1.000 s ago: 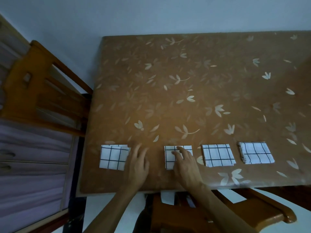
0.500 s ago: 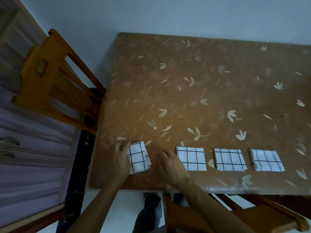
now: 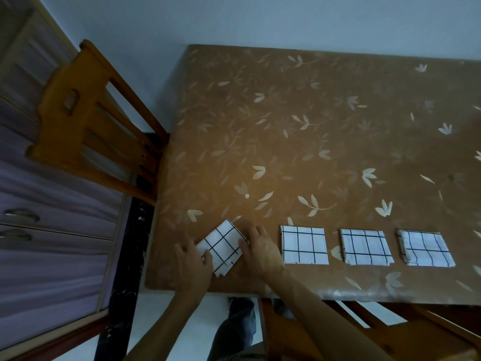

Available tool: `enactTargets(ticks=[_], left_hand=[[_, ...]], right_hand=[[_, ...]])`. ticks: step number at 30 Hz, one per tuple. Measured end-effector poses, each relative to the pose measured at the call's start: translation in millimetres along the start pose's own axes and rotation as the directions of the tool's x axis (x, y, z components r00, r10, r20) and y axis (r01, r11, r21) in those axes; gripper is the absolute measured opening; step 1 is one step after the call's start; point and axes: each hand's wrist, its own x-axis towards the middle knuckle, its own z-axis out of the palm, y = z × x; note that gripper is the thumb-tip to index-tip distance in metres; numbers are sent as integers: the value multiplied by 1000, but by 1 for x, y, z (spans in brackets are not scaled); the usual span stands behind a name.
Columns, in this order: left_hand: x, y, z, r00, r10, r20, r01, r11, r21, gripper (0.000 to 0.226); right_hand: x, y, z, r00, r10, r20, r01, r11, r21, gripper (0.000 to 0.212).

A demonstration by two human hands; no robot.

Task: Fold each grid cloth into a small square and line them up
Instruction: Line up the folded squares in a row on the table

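A brown bench [image 3: 312,142] with a pale leaf pattern fills most of the view, its far edge against a light wall [image 3: 234,19]. A wooden chair [image 3: 86,126] stands at the bench's left side, and beyond it is a purple drawer cabinet [image 3: 52,230] with metal handles. Part of a second wooden chair [image 3: 338,334] shows under the near edge of the bench, beside a leg in dark trousers.

Four folded grid cloths lie near the front edge of the bench. Three sit flat in a row, apart from one another and roughly square to the edge: the second cloth [image 3: 304,244], the third cloth [image 3: 365,247] and the right cloth [image 3: 425,248], which is the farthest to the right. The left cloth [image 3: 221,247] is turned at an angle to the others, one corner pointing away from the person, and its near corner looks slightly uneven, with layers showing.

Both hands are on that tilted cloth. The left hand [image 3: 192,267] lies at its left side with the thumb pressed on top of the fabric and the fingers spread on the bench. The right hand [image 3: 260,252] rests against its right edge, fingers loosely curled and touching the cloth, between it and the second cloth. Neither hand lifts it; the cloth lies on the bench.
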Motion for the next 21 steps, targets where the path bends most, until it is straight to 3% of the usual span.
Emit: enactTargets(ticks=[2,6,10,13,15,17,21], left_hand=[[-4,-5,-2,998,-33,46,37,995,-88,44],[-2,10,0,990,110,85,-82,957,-278,39],[5,28,15,967,223,126,-186,950,-251,48],[4,35,23,945,298,132,-265,939,-219,50],[1,35,25,946,311,95,-294,943,-157,49],[-1,32,23,931,365,24,-365,931,14,44],[1,10,38,761,638,115,-637,704,312,49]], right_hand=[[4,-4,0,998,63,18,-64,998,12,32],[0,2,1,987,154,37,-152,988,-34,32],[-15,21,-1,971,238,-31,-238,971,-27,26],[-23,34,-6,973,216,-79,-221,973,-66,27],[-28,36,-8,977,171,-127,-182,979,-87,30],[-31,35,-4,974,94,-206,-118,987,-107,32],[-28,27,8,967,-181,-182,148,973,-177,43]])
